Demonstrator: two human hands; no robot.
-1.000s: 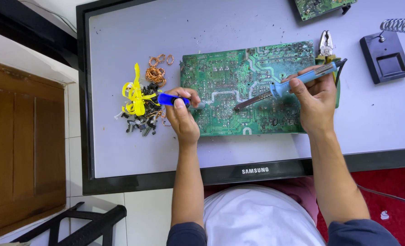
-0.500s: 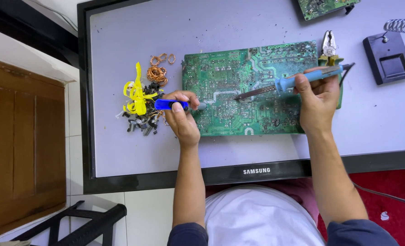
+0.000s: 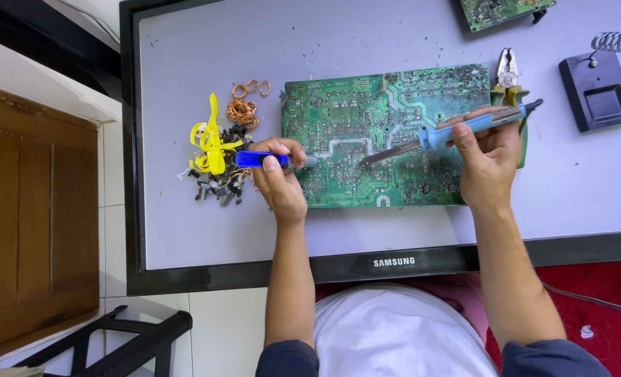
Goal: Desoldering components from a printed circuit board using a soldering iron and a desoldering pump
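A green circuit board (image 3: 366, 112) lies solder side up on a pale panel. My right hand (image 3: 488, 157) grips a blue-handled soldering iron (image 3: 464, 128), its dark tip resting on the board's middle. My left hand (image 3: 279, 181) holds a blue desoldering pump (image 3: 262, 159) at the board's left edge, its nozzle pointing right onto the board.
Left of the board lie a heap of small removed parts (image 3: 220, 185), yellow tape scraps (image 3: 209, 143) and copper wire coils (image 3: 242, 110). Pliers (image 3: 507, 73) and a black iron stand (image 3: 598, 91) sit at right. A second board (image 3: 502, 10) is at the top edge. The panel's black frame (image 3: 394, 262) runs in front.
My right hand has lifted the iron's handle up and to the right while the tip stays on the board. My left hand with the pump has barely shifted.
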